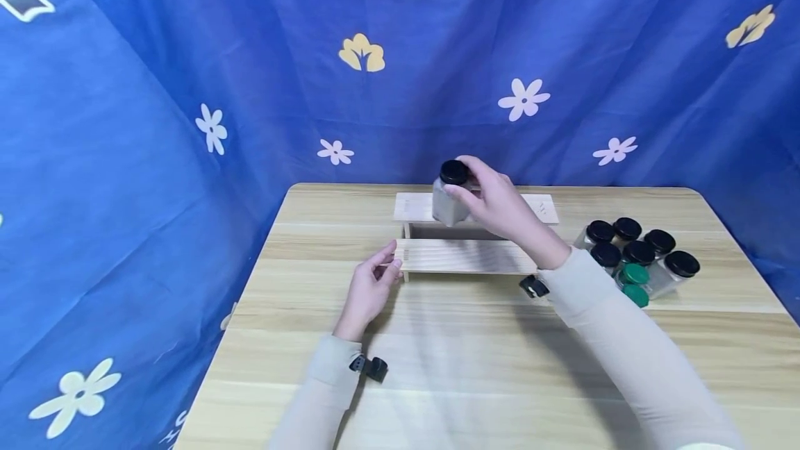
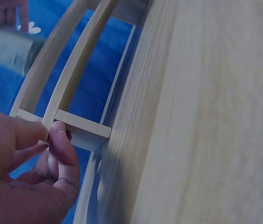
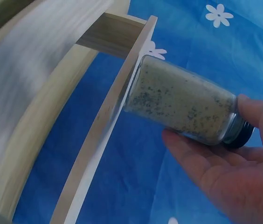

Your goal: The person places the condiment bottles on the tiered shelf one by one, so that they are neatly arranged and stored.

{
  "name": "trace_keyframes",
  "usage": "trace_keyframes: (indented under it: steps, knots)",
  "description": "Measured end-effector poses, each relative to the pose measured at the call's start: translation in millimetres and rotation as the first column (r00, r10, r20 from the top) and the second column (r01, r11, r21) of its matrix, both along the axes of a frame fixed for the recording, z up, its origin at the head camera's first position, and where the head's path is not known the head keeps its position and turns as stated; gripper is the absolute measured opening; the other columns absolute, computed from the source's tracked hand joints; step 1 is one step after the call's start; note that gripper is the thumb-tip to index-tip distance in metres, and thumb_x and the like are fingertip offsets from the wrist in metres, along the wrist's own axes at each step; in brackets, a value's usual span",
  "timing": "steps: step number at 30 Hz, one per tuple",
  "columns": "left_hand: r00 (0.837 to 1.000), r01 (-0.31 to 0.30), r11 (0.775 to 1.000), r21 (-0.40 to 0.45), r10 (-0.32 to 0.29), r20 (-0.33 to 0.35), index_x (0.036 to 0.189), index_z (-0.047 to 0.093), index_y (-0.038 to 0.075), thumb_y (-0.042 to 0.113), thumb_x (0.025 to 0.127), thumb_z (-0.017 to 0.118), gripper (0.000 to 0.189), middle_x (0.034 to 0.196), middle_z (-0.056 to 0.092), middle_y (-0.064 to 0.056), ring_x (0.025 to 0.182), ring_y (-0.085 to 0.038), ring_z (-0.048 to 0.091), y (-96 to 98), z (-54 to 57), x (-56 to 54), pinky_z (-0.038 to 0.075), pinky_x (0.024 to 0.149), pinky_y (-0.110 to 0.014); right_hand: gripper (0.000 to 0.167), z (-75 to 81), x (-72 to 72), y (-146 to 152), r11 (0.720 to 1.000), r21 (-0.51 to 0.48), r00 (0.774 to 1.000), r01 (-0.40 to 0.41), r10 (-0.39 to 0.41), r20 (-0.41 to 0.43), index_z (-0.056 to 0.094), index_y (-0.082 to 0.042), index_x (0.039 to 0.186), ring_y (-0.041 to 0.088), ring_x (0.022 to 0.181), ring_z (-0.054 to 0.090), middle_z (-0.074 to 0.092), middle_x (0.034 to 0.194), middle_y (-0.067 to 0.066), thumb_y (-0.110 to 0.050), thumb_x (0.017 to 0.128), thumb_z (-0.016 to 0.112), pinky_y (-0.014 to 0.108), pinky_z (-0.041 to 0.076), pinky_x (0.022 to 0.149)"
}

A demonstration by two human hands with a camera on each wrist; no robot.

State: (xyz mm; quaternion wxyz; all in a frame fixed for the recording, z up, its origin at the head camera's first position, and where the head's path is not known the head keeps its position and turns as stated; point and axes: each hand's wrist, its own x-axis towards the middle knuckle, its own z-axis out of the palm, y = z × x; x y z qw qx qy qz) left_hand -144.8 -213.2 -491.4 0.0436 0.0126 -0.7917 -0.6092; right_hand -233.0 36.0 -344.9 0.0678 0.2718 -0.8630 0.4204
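A small wooden two-tier rack (image 1: 465, 255) stands toward the back of the table. At its left end my left hand (image 1: 370, 288) pinches the edge of the front board, thumb and fingertips meeting on the wood in the left wrist view. My right hand (image 1: 500, 201) grips a clear spice jar (image 3: 183, 100) near its black lid (image 1: 454, 172). Speckled pale seasoning fills the jar. Its base is at the rack's rear board (image 1: 412, 207); whether it bears on the board I cannot tell. In the left wrist view the jar (image 2: 12, 50) is blurred.
On the right of the table stands a cluster of several more jars, some with black lids (image 1: 682, 264) and some with green lids (image 1: 634, 274). A blue patterned cloth (image 1: 425, 89) hangs behind the wooden table (image 1: 450, 367) and along its left side.
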Motion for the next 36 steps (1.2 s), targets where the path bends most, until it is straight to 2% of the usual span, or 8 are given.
trace_keyframes:
  steps: [5,8,11,15,21,26,28,36]
  knots:
    - [1.000,-0.006,1.000,-0.022,0.006,-0.012,0.151,0.056,0.006,0.012,0.106,0.063,0.046,0.129,0.069,-0.025,0.097,-0.031,0.074,0.5,0.6,0.0,0.067,0.087,-0.028,0.048,-0.5,-15.0,-22.6,0.999,0.034,0.998,-0.034,0.035,-0.059,0.056,-0.005,0.143,0.028,0.098,0.071,0.073,0.118,0.015,-0.026,0.102,0.071,0.044,0.062,0.088]
    - [1.000,-0.004,0.999,-0.032,0.004,-0.007,0.151,0.055,0.007,0.011,0.106,0.063,0.047,0.130,0.069,-0.025,0.096,-0.027,0.073,0.8,-0.3,0.5,0.066,0.086,-0.025,0.047,-1.2,-19.6,-32.7,0.998,0.038,0.995,-0.059,0.062,-0.074,0.057,-0.005,0.142,0.025,0.092,0.069,0.073,0.114,0.014,-0.027,0.103,0.070,0.041,0.060,0.083]
    - [1.000,-0.005,0.999,-0.032,0.005,-0.001,0.152,0.055,0.008,0.012,0.106,0.063,0.047,0.130,0.069,-0.024,0.096,-0.025,0.073,1.3,-1.1,0.9,0.066,0.086,-0.023,0.045,-2.2,-21.8,-40.4,0.996,0.040,0.994,-0.078,0.081,-0.072,0.058,-0.005,0.140,0.024,0.094,0.069,0.074,0.115,0.013,-0.027,0.103,0.070,0.040,0.060,0.084]
    - [1.000,-0.004,1.000,-0.027,0.004,-0.004,0.152,0.055,0.008,0.012,0.106,0.063,0.047,0.130,0.069,-0.024,0.097,-0.028,0.073,1.7,-1.7,0.6,0.067,0.087,-0.026,0.045,-2.2,-23.1,-46.4,0.995,0.046,0.994,-0.091,0.093,-0.056,0.057,-0.006,0.141,0.025,0.096,0.070,0.073,0.118,0.013,-0.028,0.104,0.069,0.041,0.061,0.085]
    - [1.000,-0.005,1.000,-0.011,0.005,-0.006,0.152,0.055,0.008,0.013,0.106,0.063,0.047,0.133,0.067,-0.026,0.100,-0.034,0.073,0.8,-2.2,-0.2,0.067,0.090,-0.032,0.047,0.3,-27.6,-48.3,0.995,0.034,0.995,-0.098,0.098,0.020,0.056,-0.009,0.144,0.025,0.105,0.070,0.072,0.126,0.011,-0.031,0.104,0.069,0.043,0.060,0.092]
    - [1.000,0.014,1.000,-0.011,-0.014,-0.003,0.152,0.055,0.009,0.012,0.106,0.063,0.047,0.133,0.067,-0.026,0.100,-0.033,0.074,9.2,-4.5,-4.8,0.067,0.090,-0.031,0.062,0.7,-26.6,-28.1,0.995,-0.047,0.990,-0.082,0.087,0.110,0.050,-0.007,0.152,0.027,0.130,0.067,0.065,0.145,0.013,-0.031,0.100,0.075,0.041,0.060,0.109]
    - [1.000,0.013,1.000,-0.022,-0.013,-0.004,0.152,0.055,0.009,0.012,0.106,0.063,0.047,0.132,0.068,-0.025,0.099,-0.030,0.074,10.2,-4.7,-5.9,0.067,0.089,-0.028,0.067,0.1,-24.4,-17.0,0.993,-0.091,0.987,-0.072,0.084,0.138,0.048,-0.006,0.154,0.028,0.135,0.064,0.062,0.150,0.014,-0.029,0.098,0.077,0.041,0.059,0.112]
    - [1.000,-0.021,0.999,-0.047,0.020,-0.013,0.151,0.057,0.008,0.013,0.106,0.064,0.046,0.128,0.070,-0.023,0.093,-0.019,0.073,4.1,-7.9,-8.2,0.064,0.083,-0.016,0.062,-6.7,-9.5,44.4,0.985,-0.174,0.981,-0.014,0.047,0.186,0.052,-0.008,0.152,0.031,0.135,0.063,0.065,0.146,0.015,-0.025,0.098,0.077,0.046,0.057,0.114]
